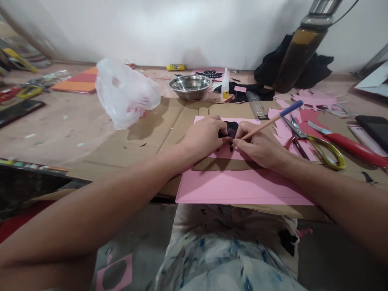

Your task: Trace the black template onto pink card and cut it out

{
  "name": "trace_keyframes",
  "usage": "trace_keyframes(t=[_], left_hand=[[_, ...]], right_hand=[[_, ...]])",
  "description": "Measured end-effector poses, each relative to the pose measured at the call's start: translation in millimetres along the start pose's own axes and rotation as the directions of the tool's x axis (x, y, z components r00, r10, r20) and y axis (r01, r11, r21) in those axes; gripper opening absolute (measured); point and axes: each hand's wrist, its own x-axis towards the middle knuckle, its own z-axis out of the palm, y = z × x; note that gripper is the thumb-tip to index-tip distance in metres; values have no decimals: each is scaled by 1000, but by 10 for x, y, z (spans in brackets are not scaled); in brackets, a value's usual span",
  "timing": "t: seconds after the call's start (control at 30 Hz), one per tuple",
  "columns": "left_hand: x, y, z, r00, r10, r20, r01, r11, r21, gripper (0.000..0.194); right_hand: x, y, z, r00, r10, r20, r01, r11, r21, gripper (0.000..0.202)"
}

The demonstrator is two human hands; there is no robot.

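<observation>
My right hand (pixel 257 141) is closed around a wooden pencil (pixel 263 126) with a blue end, its tip pointing down at a black cutout (pixel 232 126). The cutout lies on a pink sheet (pixel 248 154). My left hand (pixel 206 135) rests on the left side of the cutout, fingers bent and pressed to it. Whether it grips the cutout's edge or only presses is hard to see. Brown cardboard lies beneath, and a larger pink sheet (pixel 236 188) reaches the table's front edge.
Scissors (pixel 303 135) and a red-handled knife (pixel 348 141) lie to the right among pink scraps. Behind stand a metal bowl (pixel 190 87), a glue bottle (pixel 225 85) and a tall bottle (pixel 298 56). A white plastic bag (pixel 124 91) sits left of the bowl.
</observation>
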Motion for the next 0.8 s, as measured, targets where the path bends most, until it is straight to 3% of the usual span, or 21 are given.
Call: trace_keyframes(t=[0.5,0.8], left_hand=[[-18,20,-25,1000,-5,9,5,1000,-23,17],[-15,-45,63,997,38,-64,-37,999,24,20]], right_hand=[[2,-1,-21,998,44,53,-47,998,49,9],[-23,-11,-41,992,72,101,-86,987,134,8]])
